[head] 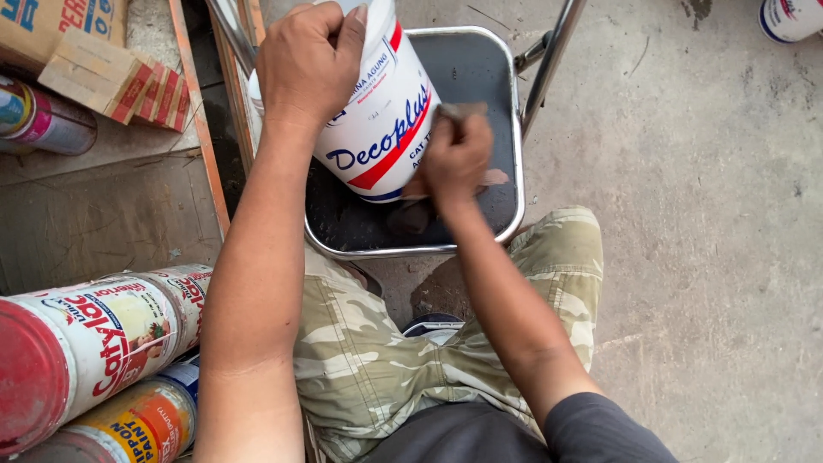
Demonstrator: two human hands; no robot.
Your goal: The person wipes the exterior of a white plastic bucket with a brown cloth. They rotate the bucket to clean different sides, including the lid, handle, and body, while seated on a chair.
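A person in camouflage trousers (377,360) and a dark grey top sits over a metal folding chair with a black seat (480,77), working on a white plastic paint bucket with red and blue lettering (386,120). The bucket rests on the chair seat, tipped over so that its long axis runs from the lower part of the seat up and away from the person; its base end sits low on the seat, nearest the knees, and its rim end points toward the chair's back. The left hand (309,60) is closed over the bucket's upper rim, fingers curled tight around the edge. The right hand (454,159) is closed on a small flat brownish piece (467,111) pressed against the bucket's side; what kind of piece it is cannot be told. At lower left lie several paint cans on their sides, one white with a red lid (94,339), one orange-labelled (141,424). Cardboard boxes (94,60) sit on a wooden shelf at upper left. The floor is bare grey concrete (703,214).
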